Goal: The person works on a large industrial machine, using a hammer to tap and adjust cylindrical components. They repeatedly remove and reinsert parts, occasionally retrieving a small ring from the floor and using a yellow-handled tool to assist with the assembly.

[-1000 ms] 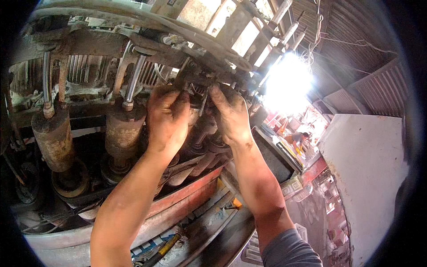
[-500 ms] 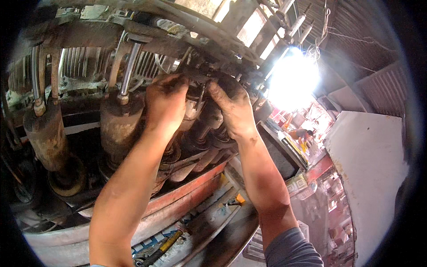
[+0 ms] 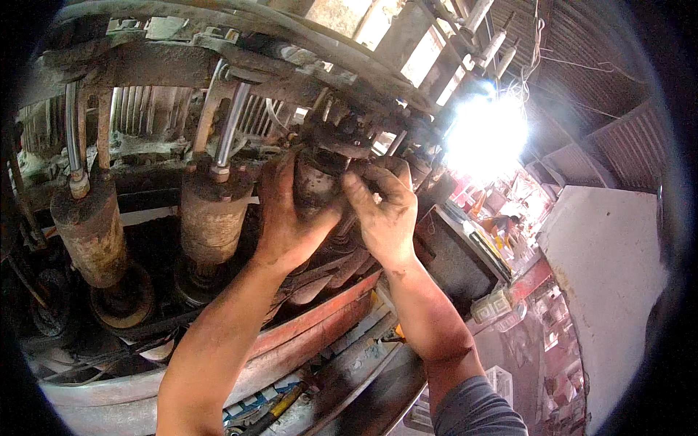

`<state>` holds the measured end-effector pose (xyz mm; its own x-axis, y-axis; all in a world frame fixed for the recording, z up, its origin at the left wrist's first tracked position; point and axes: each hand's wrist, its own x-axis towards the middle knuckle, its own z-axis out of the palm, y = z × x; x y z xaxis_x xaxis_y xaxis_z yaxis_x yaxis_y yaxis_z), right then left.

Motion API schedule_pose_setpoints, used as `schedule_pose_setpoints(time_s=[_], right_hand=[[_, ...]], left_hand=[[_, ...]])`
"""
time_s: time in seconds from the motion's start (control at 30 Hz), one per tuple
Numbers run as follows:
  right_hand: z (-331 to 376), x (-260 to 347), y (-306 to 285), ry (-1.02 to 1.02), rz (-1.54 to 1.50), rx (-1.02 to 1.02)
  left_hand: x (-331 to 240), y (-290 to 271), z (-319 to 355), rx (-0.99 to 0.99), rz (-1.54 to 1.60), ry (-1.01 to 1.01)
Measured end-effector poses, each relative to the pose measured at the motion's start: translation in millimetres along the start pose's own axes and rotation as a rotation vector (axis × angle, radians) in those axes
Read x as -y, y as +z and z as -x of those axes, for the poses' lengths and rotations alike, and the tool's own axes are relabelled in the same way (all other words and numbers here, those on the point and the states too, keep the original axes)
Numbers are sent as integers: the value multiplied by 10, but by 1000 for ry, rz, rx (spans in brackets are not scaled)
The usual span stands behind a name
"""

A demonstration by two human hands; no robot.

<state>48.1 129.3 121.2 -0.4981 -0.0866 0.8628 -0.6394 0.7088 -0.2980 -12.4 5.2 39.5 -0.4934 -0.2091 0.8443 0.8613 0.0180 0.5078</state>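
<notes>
Rusty cylinder (image 3: 318, 185), both hands (greasy) gripping

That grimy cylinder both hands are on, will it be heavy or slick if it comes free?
Probably heavy for its size: the cylinder looks like solid rusted metal, like the two cylinders beside it. Likely slippery or gritty, since it and the left hand and right hand are coated in dark grime. Being round, it may roll if set down.

Two rusty cylinders (image 3: 211, 221) (upright), bright lamp (image 3: 486, 134) behind.
</notes>
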Motion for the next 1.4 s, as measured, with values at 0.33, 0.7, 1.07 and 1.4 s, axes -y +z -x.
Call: schedule_pose_setpoints(time_s=[0.33,0.7,1.07,1.4], right_hand=[[-41,-54,70,194,-201,71],[-204,-105,178,273,-493,-75],[-181,-77,118,184,-363,-27],[-224,-99,77,247,-504,6]], left_hand=[[5,-22,-21,12,-140,7],[43,5,-13,43,-145,-96],[-6,-41,-41,41,-24,-84],[-36,85,-281,-159,-53,-2]])
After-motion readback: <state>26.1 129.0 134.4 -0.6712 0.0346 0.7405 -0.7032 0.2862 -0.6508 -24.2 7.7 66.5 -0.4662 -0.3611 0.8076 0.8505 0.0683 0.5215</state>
